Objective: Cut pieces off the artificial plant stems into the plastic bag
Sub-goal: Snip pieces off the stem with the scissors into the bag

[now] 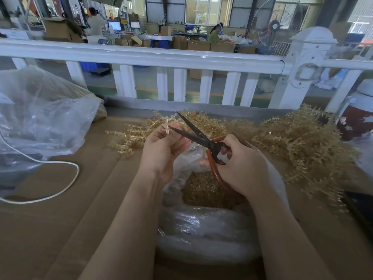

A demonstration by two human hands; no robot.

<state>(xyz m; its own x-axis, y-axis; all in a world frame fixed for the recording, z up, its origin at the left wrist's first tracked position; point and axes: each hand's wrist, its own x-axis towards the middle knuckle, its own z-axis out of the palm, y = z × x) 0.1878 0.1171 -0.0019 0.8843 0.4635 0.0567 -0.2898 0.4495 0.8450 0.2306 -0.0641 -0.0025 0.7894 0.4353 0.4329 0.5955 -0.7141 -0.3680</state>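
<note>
Midway through the job, we hold black-bladed scissors with red-brown handles [203,140] in our right hand [240,164], fingers [224,150] wrapped through the loops and blades parted around a pale gold plastic stem [166,123] pinched in the curled fingers of our left hand [161,150]. Just below, the clear plastic bag [201,231] already holds a thick layer of gold cuttings. A broad heap of uncut gold artificial stems [292,142] waits on the brown cardboard-covered tabletop [60,229] behind the bag, so much work seems left.
</note>
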